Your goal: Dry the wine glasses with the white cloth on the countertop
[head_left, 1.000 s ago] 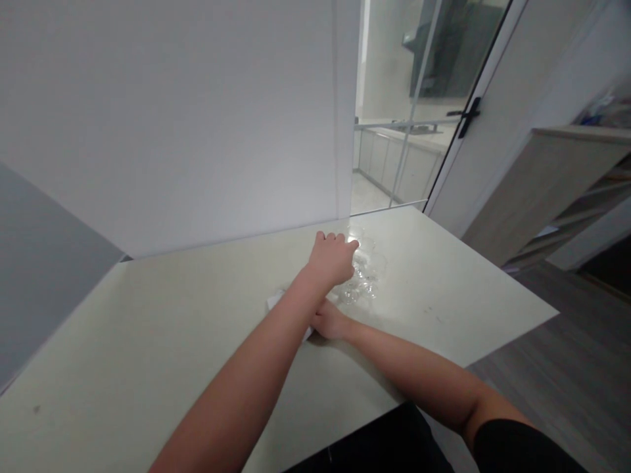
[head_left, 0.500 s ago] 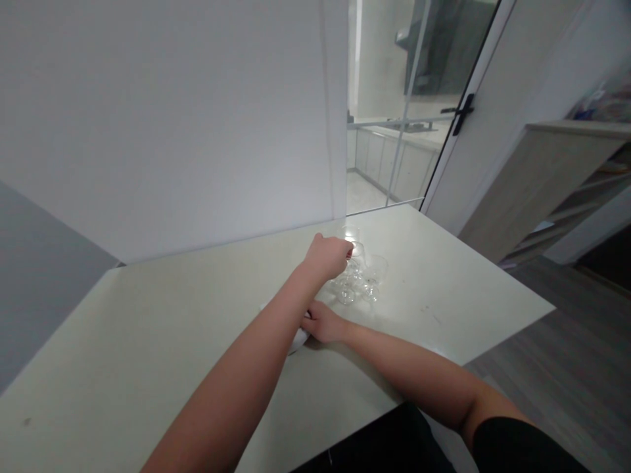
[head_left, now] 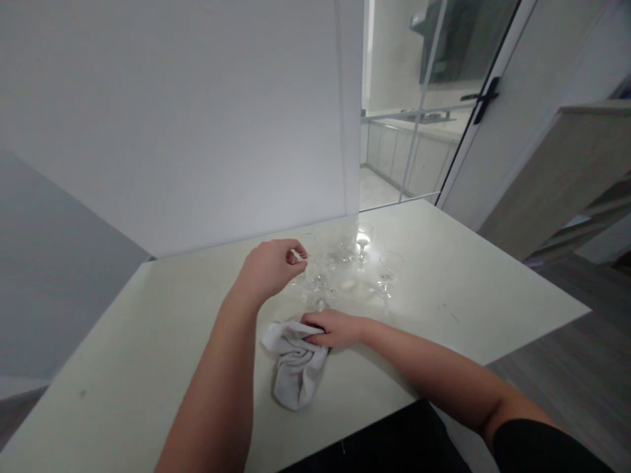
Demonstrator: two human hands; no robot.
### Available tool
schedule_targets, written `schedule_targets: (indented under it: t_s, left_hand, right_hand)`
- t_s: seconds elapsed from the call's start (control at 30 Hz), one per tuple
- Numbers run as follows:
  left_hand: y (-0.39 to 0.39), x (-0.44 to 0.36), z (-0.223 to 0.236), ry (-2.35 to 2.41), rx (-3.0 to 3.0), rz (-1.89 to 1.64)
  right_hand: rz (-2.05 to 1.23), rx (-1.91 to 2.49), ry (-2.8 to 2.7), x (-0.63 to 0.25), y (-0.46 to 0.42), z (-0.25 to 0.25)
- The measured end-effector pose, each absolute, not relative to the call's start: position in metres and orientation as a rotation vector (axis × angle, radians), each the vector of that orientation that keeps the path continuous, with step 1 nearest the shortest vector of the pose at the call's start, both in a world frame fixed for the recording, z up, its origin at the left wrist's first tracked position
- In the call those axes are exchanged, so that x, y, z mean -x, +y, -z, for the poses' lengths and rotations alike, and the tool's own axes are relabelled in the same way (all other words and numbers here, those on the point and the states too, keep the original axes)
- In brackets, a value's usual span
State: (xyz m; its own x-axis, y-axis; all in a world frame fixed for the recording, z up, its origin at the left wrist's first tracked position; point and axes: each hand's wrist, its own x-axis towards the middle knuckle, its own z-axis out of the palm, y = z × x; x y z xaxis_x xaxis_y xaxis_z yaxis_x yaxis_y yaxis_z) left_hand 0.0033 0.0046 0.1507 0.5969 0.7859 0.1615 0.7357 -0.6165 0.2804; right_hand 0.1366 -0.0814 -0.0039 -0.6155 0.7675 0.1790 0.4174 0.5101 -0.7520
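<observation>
Some clear stemmed glasses [head_left: 363, 235] stand toward the tabletop's [head_left: 503, 289] back edge, maybe for safety, while the right hand [head_left: 338, 327] grips a crumpled grey cloth [head_left: 297, 369] nearer the front and the left hand [head_left: 271, 266] curls, its hold unclear.

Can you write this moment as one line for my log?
left hand: beside clear stemmed glasses, grip unclear | right hand: holding grey cloth | grey cloth: crumpled on pale table
</observation>
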Motion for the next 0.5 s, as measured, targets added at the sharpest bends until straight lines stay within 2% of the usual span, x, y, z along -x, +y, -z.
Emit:
schedule_targets:
  t_s: [0.13, 0.5]
  left_hand:
    - [0.030, 0.045, -0.149, 1.528, -2.490, -0.397]
    - [0.080, 0.112, -0.146, 1.948, -2.460, 0.020]
  right_hand:
    - [-0.939, 0.983, -2.279, -0.137, -0.081, 0.005]
    - [-0.940, 0.995, -2.272, -0.137, -0.080, 0.005]
